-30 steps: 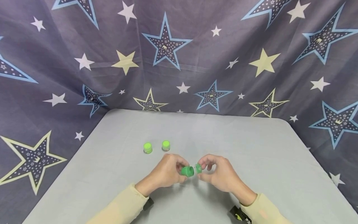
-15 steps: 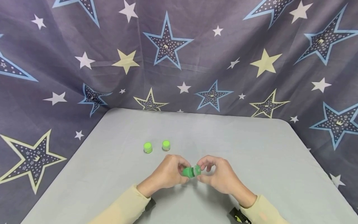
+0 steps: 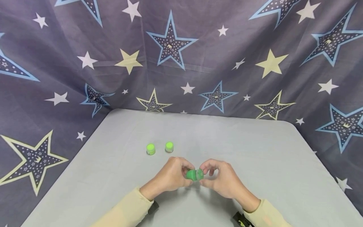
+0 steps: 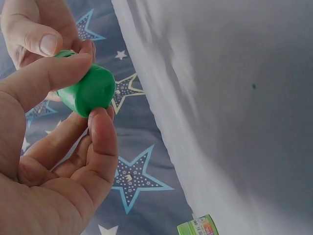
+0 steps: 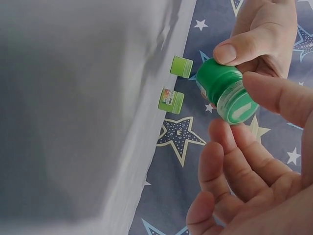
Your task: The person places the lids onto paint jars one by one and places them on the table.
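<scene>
A small green paint jar (image 3: 191,175) is held sideways over the table, gripped by my left hand (image 3: 174,176) between thumb and fingers. At its mouth sits a clear-rimmed lid (image 3: 199,174), which my right hand (image 3: 222,177) pinches. Seen from the right wrist, the lid (image 5: 238,104) lies against the mouth of the jar (image 5: 215,81), thumb on one side and fingertips at the opposite edge. From the left wrist, the rounded base of the jar (image 4: 95,90) faces the camera, while the lid is mostly hidden behind fingers.
Two light green lidded jars, one on the left (image 3: 151,149) and one on the right (image 3: 169,147), stand upright beyond my left hand. The grey table (image 3: 255,151) meets a dark star-patterned cloth (image 3: 198,75) at its back and sides.
The lid and the jar were apart a second ago, with the jar's open mouth showing. They have come together, the lid now against the mouth.
</scene>
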The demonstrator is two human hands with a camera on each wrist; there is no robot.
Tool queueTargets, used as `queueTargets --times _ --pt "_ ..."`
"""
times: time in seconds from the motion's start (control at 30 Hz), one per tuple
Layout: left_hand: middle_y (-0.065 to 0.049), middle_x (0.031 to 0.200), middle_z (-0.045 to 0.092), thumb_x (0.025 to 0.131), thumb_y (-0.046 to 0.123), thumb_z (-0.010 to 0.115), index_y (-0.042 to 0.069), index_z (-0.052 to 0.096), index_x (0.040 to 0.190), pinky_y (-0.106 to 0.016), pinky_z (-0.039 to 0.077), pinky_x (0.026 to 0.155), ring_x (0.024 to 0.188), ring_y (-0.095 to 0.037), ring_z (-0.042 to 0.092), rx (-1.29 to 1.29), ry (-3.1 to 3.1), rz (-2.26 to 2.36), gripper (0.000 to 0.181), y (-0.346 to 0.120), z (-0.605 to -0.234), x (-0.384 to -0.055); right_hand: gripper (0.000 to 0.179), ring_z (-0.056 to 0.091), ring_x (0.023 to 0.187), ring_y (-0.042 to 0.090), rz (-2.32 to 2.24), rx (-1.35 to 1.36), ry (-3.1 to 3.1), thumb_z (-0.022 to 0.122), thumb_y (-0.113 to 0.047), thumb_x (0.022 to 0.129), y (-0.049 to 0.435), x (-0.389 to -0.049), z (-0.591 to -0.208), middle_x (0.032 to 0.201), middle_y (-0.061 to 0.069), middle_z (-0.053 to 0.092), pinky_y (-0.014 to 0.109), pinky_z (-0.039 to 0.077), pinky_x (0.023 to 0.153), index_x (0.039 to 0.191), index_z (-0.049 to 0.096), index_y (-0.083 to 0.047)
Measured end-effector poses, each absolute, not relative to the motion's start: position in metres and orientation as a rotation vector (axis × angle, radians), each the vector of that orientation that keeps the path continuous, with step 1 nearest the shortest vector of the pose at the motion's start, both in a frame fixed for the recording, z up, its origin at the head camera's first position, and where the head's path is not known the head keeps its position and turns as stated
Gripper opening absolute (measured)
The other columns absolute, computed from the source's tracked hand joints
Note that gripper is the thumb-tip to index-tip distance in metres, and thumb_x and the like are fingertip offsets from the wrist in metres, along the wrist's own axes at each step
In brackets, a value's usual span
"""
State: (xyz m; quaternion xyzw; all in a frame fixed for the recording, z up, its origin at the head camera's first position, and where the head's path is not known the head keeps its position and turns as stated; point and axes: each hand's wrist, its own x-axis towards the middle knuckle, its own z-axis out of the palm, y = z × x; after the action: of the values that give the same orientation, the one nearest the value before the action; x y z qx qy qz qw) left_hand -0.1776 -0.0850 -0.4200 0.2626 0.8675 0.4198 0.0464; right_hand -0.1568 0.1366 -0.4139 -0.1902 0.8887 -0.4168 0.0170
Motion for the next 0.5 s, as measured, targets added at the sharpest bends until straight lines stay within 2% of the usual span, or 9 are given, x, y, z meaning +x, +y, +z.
queueTargets --times 0.5 --pt "0.008 0.081 0.068 0.070 -0.001 0.088 0.008 0.079 0.094 -0.022 0.055 0.065 0.071 -0.008 0.062 0.800 2.633 1.286 0.028 -0.0821 -0.4226 -0.1768 0.032 0.062 0.087 0.020 -1.305 -0.605 2.745 0.090 -0.011 0.075 0.1353 -0.1566 -0.4174 0.089 -0.015 0.069 0.028 0.048 0.068 0.098 0.072 -0.024"
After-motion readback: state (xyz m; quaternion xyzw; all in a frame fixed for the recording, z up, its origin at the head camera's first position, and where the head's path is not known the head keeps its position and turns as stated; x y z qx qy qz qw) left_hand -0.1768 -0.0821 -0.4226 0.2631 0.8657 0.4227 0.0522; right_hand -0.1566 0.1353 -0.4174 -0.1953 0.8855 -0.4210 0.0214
